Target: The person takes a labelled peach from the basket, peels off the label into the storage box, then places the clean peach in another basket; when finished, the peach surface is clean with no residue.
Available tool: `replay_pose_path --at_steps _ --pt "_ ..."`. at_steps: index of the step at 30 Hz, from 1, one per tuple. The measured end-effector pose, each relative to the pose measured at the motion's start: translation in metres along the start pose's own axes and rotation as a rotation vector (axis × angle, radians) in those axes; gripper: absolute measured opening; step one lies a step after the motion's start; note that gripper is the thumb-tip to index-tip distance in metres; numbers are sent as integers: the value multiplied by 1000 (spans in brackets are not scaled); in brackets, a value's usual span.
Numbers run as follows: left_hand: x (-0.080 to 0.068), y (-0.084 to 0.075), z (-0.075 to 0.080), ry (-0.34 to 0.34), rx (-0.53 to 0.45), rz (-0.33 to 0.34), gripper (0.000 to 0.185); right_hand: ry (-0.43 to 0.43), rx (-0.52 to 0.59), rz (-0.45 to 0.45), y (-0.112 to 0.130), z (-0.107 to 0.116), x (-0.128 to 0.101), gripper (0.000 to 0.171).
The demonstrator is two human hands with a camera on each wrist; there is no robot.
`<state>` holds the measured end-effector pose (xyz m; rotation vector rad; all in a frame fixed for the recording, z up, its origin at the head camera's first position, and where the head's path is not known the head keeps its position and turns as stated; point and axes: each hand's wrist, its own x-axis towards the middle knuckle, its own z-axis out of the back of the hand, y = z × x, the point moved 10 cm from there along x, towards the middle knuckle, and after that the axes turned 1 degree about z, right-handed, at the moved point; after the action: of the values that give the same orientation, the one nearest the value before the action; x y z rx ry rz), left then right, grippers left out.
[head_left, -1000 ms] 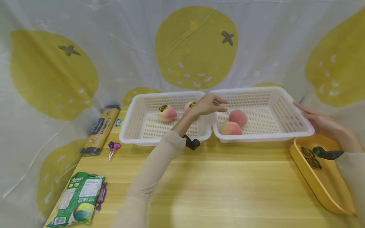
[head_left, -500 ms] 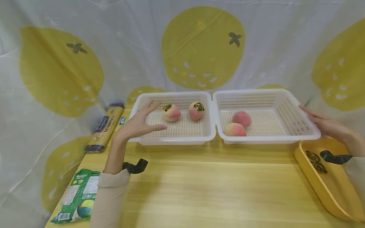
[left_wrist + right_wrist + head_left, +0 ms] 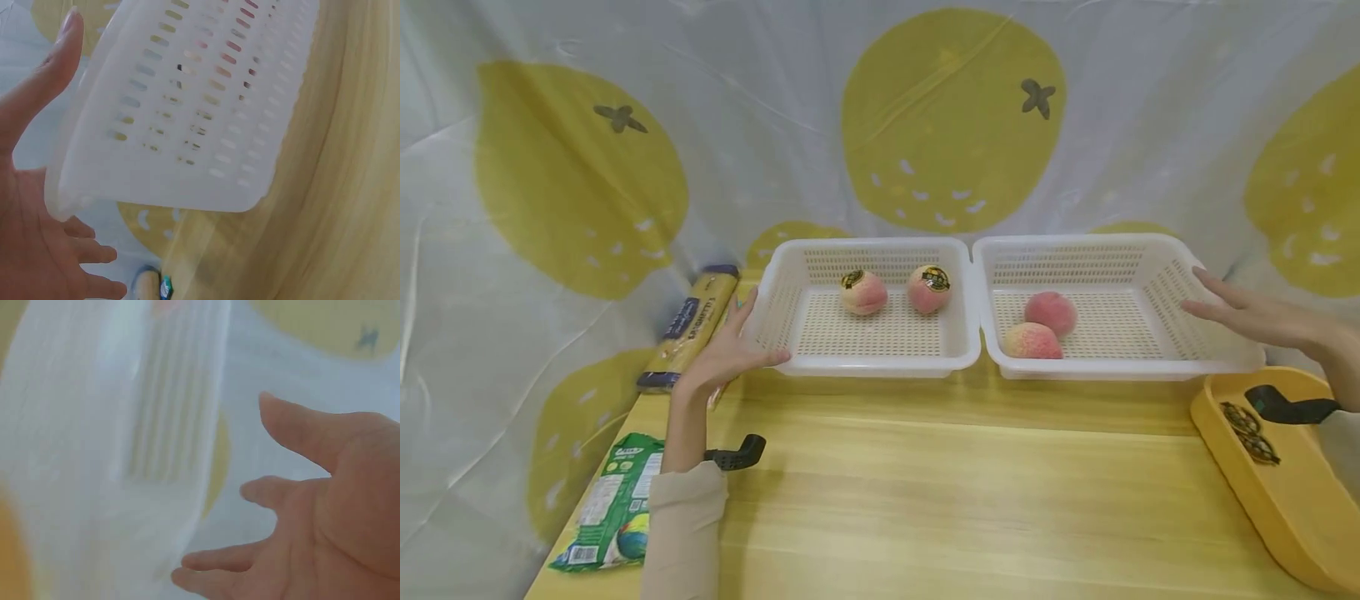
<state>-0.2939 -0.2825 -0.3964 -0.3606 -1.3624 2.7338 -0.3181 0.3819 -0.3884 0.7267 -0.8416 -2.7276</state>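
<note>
Table (image 3: 970,508): wooden; everything listed is borne on it.
Left basket (image 3: 865,367): white, two stickered peaches (image 3: 863,292) are held inside; its right rim is set against the right basket.
Right basket (image 3: 1120,367): white, two plain peaches (image 3: 1049,313) are held inside.
Yellow tray (image 3: 1285,517): placed just right of the right basket.
Spaghetti pack (image 3: 688,325): laid left of the left basket, behind the hand.
Green packet (image 3: 613,508): laid at the near left edge.
Left hand (image 3: 722,358): fingers spread, set against the left basket's outer left corner.
Right hand (image 3: 1262,321): fingers straight and spread, held at the right basket's right rim; contact cannot be told.

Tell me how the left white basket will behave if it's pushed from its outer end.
The left white basket looks like thin perforated plastic, so probably light and easy to slide on the smooth wooden table. Its two stickered peaches sit loose and would likely roll.
</note>
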Motion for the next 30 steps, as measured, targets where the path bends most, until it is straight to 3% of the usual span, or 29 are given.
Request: replay_pose_path --at_steps 9,15,20,30 --pt "-4 17 -10 28 -212 -42 114 -12 -241 178 166 -33 18 93" --pt "-2 23 -13 -9 -285 -19 115 53 -194 317 246 -60 53 99" --pt "2 28 -15 -25 -340 -12 115 77 -171 417 294 -79 90 99" --pt "1 26 -17 -23 -411 -26 115 136 -148 607 355 -119 154 89"
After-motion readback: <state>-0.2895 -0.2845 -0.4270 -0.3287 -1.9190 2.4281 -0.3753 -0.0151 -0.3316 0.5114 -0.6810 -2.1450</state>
